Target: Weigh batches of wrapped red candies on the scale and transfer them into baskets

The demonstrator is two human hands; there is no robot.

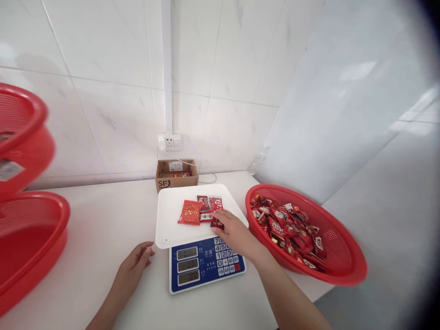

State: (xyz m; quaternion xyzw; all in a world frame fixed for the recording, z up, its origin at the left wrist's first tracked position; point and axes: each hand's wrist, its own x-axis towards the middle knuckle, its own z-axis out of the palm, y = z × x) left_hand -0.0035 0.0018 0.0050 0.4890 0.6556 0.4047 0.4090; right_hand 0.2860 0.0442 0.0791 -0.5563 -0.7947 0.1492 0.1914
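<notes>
A digital scale with a blue keypad panel (208,265) stands on the table, its white tray (168,220) on top. On the tray lie a larger orange-red packet (190,212), a dark red packet (203,201), a pinkish-red packet (216,203) and a white-labelled packet (206,217). My right hand (235,233) reaches over the tray's right side, its thumb and fingers closed around a small dark red snack packet (217,223), partly covered. Left of the scale, my left hand (135,260) hovers at the table with thumb and fingers pressed together; nothing shows in it.
To the right, a red plastic basket (347,261) holds many red wrapped snacks. Behind the scale sits a cardboard box (177,182) with a few packets inside. Red baskets (44,201) stand at the left, one higher than the other. A socket (169,142) is on the tiled wall.
</notes>
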